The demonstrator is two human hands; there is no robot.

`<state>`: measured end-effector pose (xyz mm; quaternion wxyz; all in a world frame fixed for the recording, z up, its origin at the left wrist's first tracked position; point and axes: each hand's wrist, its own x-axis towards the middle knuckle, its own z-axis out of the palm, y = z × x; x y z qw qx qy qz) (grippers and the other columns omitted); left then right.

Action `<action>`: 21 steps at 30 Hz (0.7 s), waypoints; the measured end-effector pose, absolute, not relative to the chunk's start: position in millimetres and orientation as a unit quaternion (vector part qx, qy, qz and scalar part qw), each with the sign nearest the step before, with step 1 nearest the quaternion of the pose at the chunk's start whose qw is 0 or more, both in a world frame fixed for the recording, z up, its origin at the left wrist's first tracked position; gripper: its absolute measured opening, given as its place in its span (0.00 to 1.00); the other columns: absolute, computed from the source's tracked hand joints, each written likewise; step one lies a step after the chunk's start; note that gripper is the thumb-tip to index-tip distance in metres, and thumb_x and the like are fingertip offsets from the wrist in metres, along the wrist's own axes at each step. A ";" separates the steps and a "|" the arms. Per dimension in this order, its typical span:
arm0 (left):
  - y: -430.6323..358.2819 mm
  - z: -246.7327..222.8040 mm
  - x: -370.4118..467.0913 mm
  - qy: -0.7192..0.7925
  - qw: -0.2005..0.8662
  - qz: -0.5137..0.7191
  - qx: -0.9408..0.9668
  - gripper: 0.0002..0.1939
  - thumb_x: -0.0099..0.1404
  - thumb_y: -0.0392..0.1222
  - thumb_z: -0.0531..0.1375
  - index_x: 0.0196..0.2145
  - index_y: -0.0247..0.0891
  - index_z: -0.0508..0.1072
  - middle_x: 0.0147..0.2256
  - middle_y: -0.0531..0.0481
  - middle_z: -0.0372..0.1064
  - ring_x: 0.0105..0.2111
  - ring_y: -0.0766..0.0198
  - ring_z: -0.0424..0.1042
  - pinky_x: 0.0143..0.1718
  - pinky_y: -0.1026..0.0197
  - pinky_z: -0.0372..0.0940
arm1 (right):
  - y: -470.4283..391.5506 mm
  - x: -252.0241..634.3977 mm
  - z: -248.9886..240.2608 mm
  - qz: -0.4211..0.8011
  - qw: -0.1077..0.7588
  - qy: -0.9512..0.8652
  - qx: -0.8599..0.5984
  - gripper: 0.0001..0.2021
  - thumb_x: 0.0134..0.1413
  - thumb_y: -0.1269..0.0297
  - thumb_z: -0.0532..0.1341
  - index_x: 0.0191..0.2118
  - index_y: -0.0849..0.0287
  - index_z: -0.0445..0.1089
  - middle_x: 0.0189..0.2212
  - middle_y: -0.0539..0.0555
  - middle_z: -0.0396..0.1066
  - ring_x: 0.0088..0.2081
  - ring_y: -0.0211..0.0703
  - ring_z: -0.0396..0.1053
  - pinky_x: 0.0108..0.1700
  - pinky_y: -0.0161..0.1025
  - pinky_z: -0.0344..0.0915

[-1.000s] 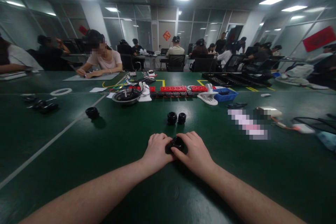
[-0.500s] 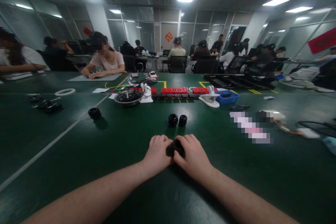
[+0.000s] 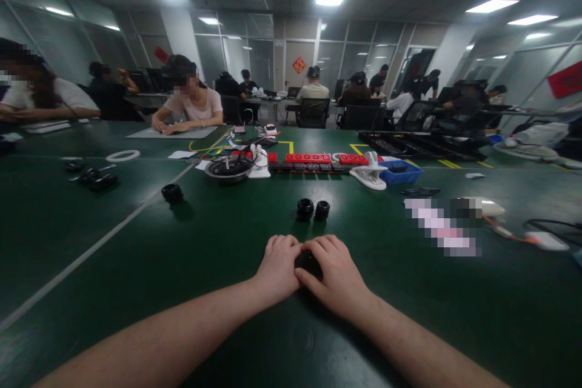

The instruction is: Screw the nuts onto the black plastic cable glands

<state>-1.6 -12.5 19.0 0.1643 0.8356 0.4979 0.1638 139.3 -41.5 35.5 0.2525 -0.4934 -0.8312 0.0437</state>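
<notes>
Tabletop (image 3: 218,254): smooth, glossy green. Black ring-shaped parts (image 3: 305,210): shiny, plastic-looking. Blue tray (image 3: 402,177): plastic-looking. White clip stand (image 3: 369,174): smooth, plastic-looking.

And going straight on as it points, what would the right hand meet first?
The right hand would probably meet the smaller black fitting ahead, or the larger one beside it; depth is unclear.

Between the hands (image 3: 279,267), a rounded part (image 3: 308,264). On the desk (image 3: 218,248), at twelve o'clock, two cylindrical fittings (image 3: 305,210) side by side; another (image 3: 173,194) at ten, bowl (image 3: 227,174) at eleven, bin (image 3: 404,176) at one.
</notes>
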 end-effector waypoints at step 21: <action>-5.3 9.9 -4.4 0.510 0.149 0.165 0.831 0.11 0.50 0.44 0.59 0.33 0.40 0.68 0.35 0.51 0.62 0.39 0.59 0.60 0.47 0.53 0.52 | -50.7 145.4 32.9 0.017 0.254 -0.861 -0.439 0.09 0.51 0.60 0.54 0.33 0.56 0.68 0.49 0.55 0.60 0.53 0.50 0.50 0.55 0.54 0.45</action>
